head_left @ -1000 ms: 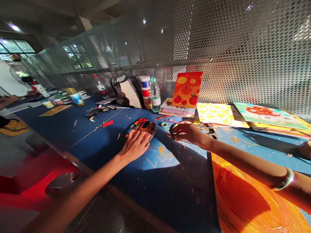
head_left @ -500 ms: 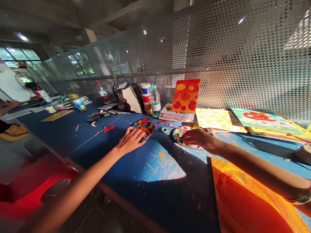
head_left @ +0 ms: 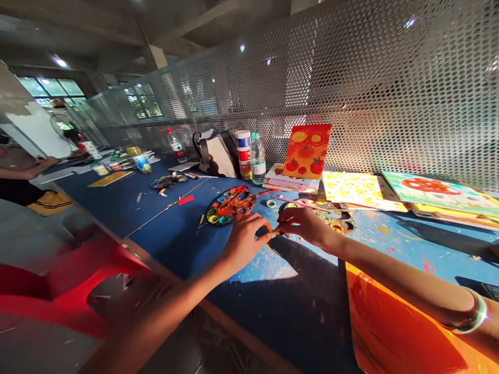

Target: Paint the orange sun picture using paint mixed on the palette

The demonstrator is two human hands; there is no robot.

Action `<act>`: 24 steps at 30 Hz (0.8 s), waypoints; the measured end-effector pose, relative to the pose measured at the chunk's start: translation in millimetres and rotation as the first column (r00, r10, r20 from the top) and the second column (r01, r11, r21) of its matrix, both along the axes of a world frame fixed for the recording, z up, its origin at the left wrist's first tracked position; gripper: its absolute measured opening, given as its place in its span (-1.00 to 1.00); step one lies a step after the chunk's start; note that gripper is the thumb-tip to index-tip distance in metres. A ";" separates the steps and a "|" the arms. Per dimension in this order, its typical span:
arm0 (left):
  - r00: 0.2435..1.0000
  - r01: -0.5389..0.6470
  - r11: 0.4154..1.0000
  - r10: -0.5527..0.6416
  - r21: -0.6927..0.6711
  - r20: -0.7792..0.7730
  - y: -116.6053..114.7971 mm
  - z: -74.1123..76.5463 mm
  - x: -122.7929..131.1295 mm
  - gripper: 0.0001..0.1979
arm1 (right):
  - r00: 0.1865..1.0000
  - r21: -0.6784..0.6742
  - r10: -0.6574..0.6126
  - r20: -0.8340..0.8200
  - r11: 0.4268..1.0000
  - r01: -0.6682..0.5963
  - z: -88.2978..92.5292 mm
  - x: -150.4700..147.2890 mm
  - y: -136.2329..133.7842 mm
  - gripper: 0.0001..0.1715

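My left hand (head_left: 246, 238) and my right hand (head_left: 306, 226) meet over the blue table, fingertips pinched on a small crumpled, paint-stained brown scrap (head_left: 278, 231). I cannot make out whether it is tissue or something else. Left of it lies a round paint palette (head_left: 228, 208) with wells of red, orange, yellow and blue. A second palette (head_left: 346, 224) is partly hidden behind my right hand. Just beyond my fingers sits a small open round pot (head_left: 271, 203). Under my right forearm lies a large orange-red painting (head_left: 393, 317).
Behind the palettes stand a clear bottle (head_left: 258, 161), stacked paint jars (head_left: 244, 156), a bag (head_left: 218, 156) and a red-orange painting (head_left: 307, 150). More paintings (head_left: 440, 195) lie right, before a perforated metal screen (head_left: 390, 104). A red chair (head_left: 58, 291) and another person's arm (head_left: 27, 170) are left.
My left hand has left the round palette and moved right to meet my right hand. My right hand has lifted off the second palette, and the scrap now shows between them.
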State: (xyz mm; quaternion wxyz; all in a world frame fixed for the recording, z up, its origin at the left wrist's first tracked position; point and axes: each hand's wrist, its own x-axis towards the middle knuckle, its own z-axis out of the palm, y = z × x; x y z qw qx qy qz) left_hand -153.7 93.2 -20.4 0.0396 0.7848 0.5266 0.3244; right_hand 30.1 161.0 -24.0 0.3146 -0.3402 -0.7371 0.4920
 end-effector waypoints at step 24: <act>0.872 -0.380 0.649 0.488 -0.659 -0.023 -237.4 -36.9 -102.2 -0.87 | 0.984 -0.257 0.123 -0.131 0.954 -0.153 51.8 28.8 -166.5 -0.59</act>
